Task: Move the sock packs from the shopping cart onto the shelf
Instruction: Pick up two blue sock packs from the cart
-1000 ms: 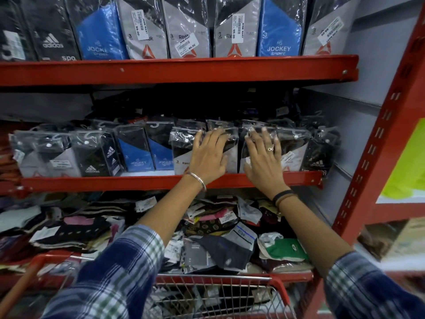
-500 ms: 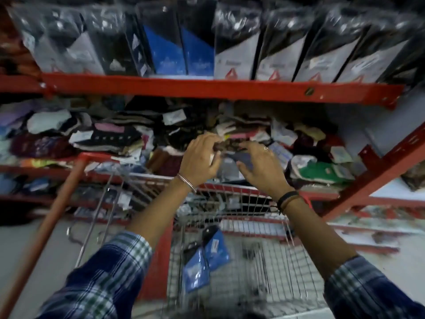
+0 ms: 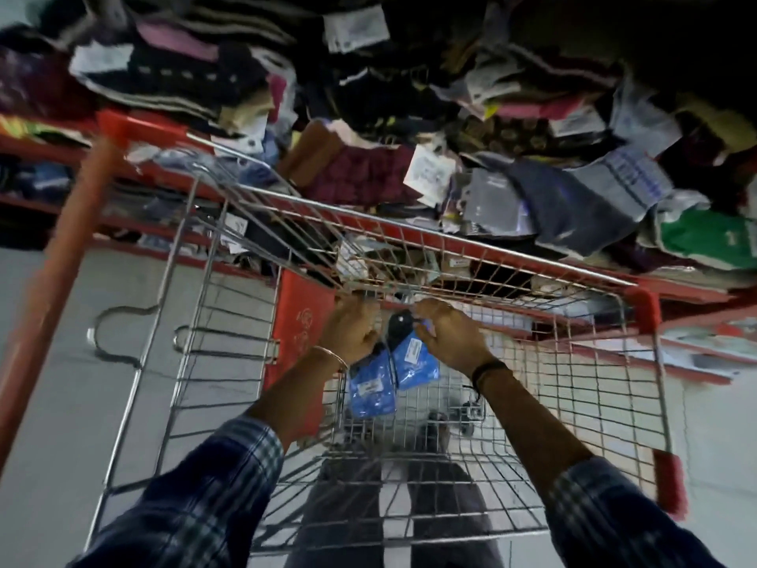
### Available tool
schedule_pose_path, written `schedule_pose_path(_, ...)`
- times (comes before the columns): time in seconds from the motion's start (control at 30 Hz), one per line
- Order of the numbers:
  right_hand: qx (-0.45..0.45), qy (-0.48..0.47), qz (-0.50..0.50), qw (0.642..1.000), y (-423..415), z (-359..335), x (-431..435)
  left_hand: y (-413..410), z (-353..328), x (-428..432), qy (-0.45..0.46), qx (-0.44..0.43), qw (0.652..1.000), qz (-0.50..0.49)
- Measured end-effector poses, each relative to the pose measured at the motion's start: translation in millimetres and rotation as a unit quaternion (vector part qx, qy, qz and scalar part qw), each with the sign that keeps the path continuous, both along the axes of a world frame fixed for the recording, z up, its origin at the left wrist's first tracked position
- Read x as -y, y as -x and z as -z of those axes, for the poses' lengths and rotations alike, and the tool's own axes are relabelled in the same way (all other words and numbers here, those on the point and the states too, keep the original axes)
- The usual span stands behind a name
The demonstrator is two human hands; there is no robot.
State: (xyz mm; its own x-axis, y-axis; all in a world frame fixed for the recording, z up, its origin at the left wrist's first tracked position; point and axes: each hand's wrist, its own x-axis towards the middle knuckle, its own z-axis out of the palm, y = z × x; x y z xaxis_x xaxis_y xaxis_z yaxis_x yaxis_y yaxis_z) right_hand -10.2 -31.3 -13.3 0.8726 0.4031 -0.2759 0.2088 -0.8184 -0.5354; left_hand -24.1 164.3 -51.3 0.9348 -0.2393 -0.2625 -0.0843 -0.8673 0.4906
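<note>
Two blue sock packs lie side by side in the wire shopping cart [image 3: 430, 235]. My left hand [image 3: 352, 334] is down in the basket with its fingers curled on the top of the left blue pack [image 3: 370, 389]. My right hand [image 3: 448, 336] is closed over the top of the right blue pack [image 3: 415, 358]. Both packs have dark upper parts, partly hidden under my fingers. The red shelf [image 3: 696, 291] runs just beyond the cart's far rim.
A heap of loose socks and tagged garments [image 3: 409, 116] covers the low shelf above the cart. The cart's red handle [image 3: 53, 272] slants at the left and a red seat flap [image 3: 301, 334] stands inside. Grey floor and my legs show through the mesh.
My hands left the sock packs on the upper shelf and came down past the loose heap into the cart. The view tilted down; each hand now grips a blue pack.
</note>
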Motion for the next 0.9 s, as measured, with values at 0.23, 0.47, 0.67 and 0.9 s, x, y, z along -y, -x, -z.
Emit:
schedule_pose_path(0.23, -0.107, 0.070, -0.020, 0.992, -26.8, 81.9, -5.9, 4.7, 89.5, -15.8, -0.043, -0.192, 0.980, 0.017)
schedule_pose_path(0.47, -0.205, 0.149, -0.133, 0.958, -67.8, 137.1, -21.5, -15.5, 134.9, -4.0, -0.046, -0.287, 0.955, 0.051)
schedule_pose_path(0.67, -0.237, 0.250, -0.183, 0.921, -78.8, 162.3, -27.9, -23.1, 152.9, -1.7, -0.126, -0.354, 0.923, 0.082)
schedule_pose_path(0.9, -0.222, 0.299, -0.208, 0.904, -78.5, 151.7, -25.1, -32.5, 141.7, -0.8, -0.150, -0.364, 0.911, 0.119)
